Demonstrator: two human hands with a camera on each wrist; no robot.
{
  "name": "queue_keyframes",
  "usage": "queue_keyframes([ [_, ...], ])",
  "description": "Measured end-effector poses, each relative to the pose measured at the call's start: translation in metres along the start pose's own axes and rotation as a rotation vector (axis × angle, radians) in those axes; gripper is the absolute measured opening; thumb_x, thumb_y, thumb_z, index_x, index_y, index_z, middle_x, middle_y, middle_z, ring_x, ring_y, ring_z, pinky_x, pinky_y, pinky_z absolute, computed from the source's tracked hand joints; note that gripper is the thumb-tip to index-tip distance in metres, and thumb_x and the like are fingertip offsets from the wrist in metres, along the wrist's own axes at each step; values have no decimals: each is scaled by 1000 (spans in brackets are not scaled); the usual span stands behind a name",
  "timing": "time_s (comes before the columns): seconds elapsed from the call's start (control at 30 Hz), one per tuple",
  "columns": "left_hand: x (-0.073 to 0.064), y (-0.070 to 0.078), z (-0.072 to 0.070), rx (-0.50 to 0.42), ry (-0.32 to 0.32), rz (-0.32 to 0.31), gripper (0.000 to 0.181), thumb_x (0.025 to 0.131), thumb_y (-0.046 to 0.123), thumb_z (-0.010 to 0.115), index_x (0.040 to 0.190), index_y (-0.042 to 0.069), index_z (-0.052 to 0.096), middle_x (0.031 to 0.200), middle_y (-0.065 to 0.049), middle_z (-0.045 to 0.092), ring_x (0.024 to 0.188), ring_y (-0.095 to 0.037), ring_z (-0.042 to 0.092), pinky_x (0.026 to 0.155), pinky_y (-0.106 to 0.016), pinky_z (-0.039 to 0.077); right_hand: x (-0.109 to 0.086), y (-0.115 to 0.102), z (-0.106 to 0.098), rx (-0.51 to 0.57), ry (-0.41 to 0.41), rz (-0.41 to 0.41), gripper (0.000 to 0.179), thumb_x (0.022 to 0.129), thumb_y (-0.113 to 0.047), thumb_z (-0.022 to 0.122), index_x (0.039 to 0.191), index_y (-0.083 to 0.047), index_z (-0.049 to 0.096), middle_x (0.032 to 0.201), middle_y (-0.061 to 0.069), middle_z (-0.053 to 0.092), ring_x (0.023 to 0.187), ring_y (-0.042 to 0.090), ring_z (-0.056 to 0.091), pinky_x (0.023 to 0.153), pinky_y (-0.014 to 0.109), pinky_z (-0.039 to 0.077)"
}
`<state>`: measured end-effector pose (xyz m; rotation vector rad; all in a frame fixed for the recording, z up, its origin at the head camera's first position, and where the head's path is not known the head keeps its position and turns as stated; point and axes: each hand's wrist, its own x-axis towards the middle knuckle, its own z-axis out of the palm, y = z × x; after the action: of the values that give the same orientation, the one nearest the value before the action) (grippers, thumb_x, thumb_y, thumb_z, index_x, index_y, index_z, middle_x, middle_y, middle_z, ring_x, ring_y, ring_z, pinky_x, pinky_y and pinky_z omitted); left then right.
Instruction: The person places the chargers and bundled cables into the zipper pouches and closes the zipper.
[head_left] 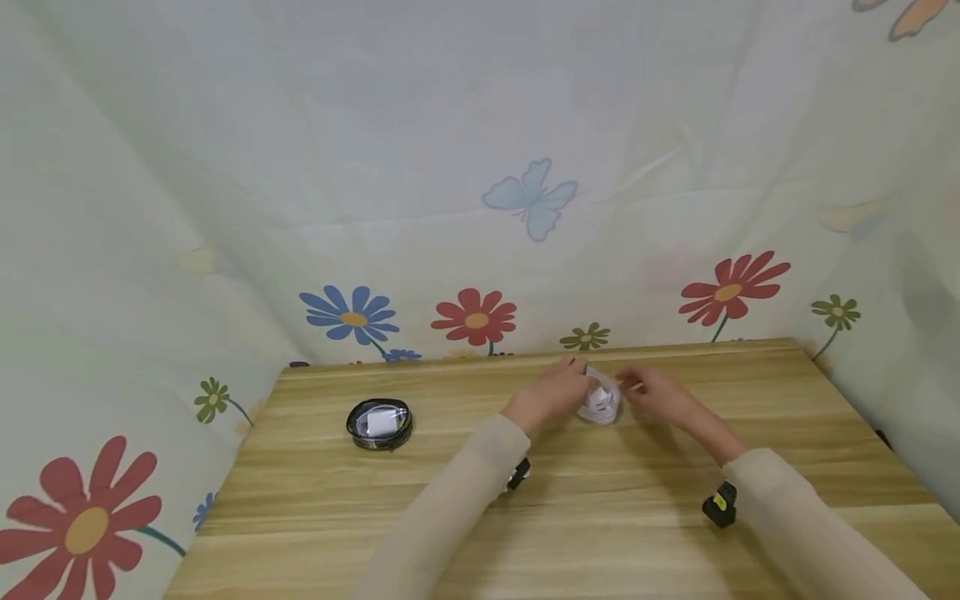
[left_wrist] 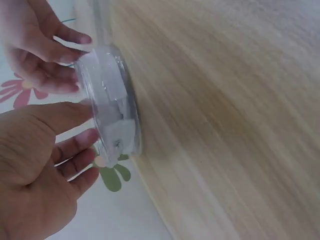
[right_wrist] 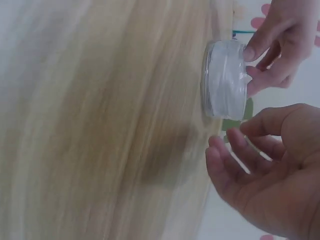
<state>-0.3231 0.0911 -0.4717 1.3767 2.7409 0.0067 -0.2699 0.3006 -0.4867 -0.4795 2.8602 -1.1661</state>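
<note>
A round, clear plastic case point(head_left: 602, 406) with white items inside lies on the wood-grain table near its back edge. My left hand point(head_left: 553, 390) holds its rim on the left side; in the right wrist view that hand's thumb and fingers point(right_wrist: 280, 45) meet the case point(right_wrist: 225, 80). To the right of the case is my right hand point(head_left: 660, 395), its fingers loosely bent and a small gap away from the rim. What the white contents are cannot be made out. In the left wrist view the left hand point(left_wrist: 45, 165) is beside the case point(left_wrist: 107, 95).
A second round case point(head_left: 362, 441), with a black rim and a white block inside, lies at the table's left. Behind the table point(head_left: 600, 517) hangs a pale cloth point(head_left: 420, 250) printed with flowers and butterflies. Both wrists wear small black devices point(head_left: 720, 505).
</note>
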Motion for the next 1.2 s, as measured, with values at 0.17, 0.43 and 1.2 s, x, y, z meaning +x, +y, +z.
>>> queue_keyframes([
  [0.17,5,-4,2,38,37,-45,32,99,32,67,123,11,71,131,-6,55,121,-17,50,103,-26,46,-9,-11,-3,-110,13,8,7,91,5,66,98,4,63,92,15,67,89,29,65,71,38,56],
  [0.43,4,-5,9,28,69,-203,42,99,50,60,113,12,72,125,-9,62,96,-19,66,81,-31,57,-14,-22,13,-170,-105,-58,13,92,-3,66,103,1,72,91,4,71,85,15,64,72,32,54],
  [1.2,-6,-27,15,-287,-23,78,48,96,53,66,127,17,59,130,3,57,108,-9,53,90,-22,48,-12,-18,17,-222,-75,18,28,91,3,62,118,9,68,101,17,71,94,31,67,81,49,56],
])
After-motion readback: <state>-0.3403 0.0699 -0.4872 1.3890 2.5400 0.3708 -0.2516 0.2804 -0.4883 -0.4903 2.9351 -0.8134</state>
